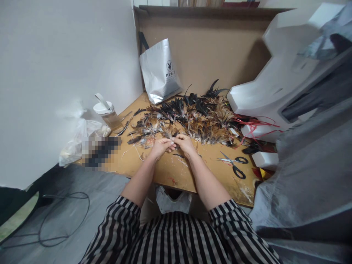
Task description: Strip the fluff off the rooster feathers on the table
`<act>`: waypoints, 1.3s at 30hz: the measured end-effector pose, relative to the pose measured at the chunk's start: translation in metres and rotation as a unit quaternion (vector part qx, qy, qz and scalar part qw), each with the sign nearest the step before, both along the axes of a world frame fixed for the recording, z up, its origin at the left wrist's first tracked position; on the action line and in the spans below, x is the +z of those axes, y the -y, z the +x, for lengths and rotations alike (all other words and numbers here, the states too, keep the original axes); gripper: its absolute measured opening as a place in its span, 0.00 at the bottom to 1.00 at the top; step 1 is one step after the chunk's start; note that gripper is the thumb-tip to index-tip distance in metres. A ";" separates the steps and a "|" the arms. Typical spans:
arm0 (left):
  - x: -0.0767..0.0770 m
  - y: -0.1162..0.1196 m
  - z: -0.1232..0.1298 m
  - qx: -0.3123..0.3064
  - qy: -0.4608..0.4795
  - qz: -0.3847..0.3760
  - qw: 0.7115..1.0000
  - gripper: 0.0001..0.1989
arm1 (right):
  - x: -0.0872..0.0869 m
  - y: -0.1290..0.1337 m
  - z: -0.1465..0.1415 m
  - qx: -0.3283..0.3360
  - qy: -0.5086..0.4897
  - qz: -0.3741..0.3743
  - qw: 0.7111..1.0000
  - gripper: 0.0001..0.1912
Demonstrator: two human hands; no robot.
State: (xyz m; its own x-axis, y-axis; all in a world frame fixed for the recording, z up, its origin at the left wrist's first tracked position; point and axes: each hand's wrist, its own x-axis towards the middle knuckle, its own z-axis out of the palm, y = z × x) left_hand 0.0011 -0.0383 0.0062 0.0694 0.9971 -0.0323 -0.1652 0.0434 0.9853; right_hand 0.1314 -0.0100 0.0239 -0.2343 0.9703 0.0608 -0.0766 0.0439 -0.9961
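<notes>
I've got a small feather pinched between both hands near the middle of the desk, just on the near side of the feather pile. Left hand and right hand meet fingertip to fingertip, both curled closed on it; its long axis I can't make out. Scissors lie toward the right edge, nearer my right hand.

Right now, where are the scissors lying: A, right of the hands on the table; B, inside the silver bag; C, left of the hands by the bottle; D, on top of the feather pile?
A: the scissors lie flat on the table, right of the right hand, clear of the feathers.
</notes>
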 end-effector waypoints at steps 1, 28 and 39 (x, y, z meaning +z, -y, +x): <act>-0.001 0.000 0.000 0.000 0.014 -0.004 1.000 0.13 | 0.000 0.000 0.000 0.001 -0.009 -0.005 1.000 0.14; -0.001 -0.004 -0.006 0.082 0.181 0.031 0.980 0.11 | 0.012 0.007 0.001 0.128 -0.094 -0.136 0.978 0.14; 0.000 -0.008 -0.016 0.099 0.313 0.001 0.944 0.05 | 0.004 -0.017 0.042 -0.067 0.105 0.009 0.992 0.12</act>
